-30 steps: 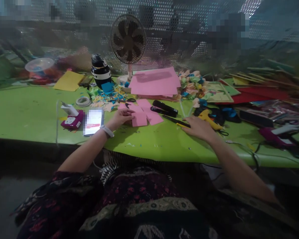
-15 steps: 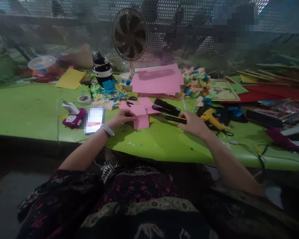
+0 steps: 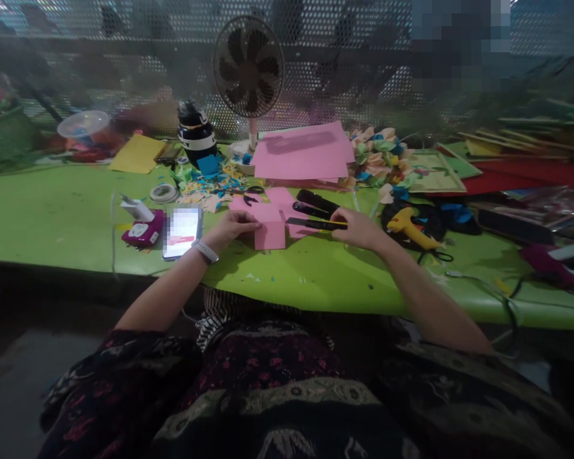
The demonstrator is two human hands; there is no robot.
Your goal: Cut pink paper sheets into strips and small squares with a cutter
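Note:
My left hand [image 3: 229,229] pinches the left edge of a small folded pink paper [image 3: 270,236], which stands just above the table. Fingers of my right hand [image 3: 356,228] are closed round a black and yellow utility knife [image 3: 318,224]. Its blade end points left, close to the paper's right edge; I cannot tell whether they touch. More pink paper pieces [image 3: 278,199] lie behind. A black stapler [image 3: 310,205] rests just beyond the knife. Black-handled scissors [image 3: 254,190] lie by the paper scraps.
On the green table [image 3: 316,280] are a phone [image 3: 184,233], a purple device [image 3: 143,231], a tape roll [image 3: 163,193] and a yellow glue gun [image 3: 411,228]. Farther back stand a dark bottle [image 3: 197,137], a fan [image 3: 249,67] and pink sheets [image 3: 301,153]. Cables [image 3: 483,287] lie at right.
My right hand has moved left with the utility knife, bringing its blade end up to the folded pink paper. The left hand keeps its pinch almost in place.

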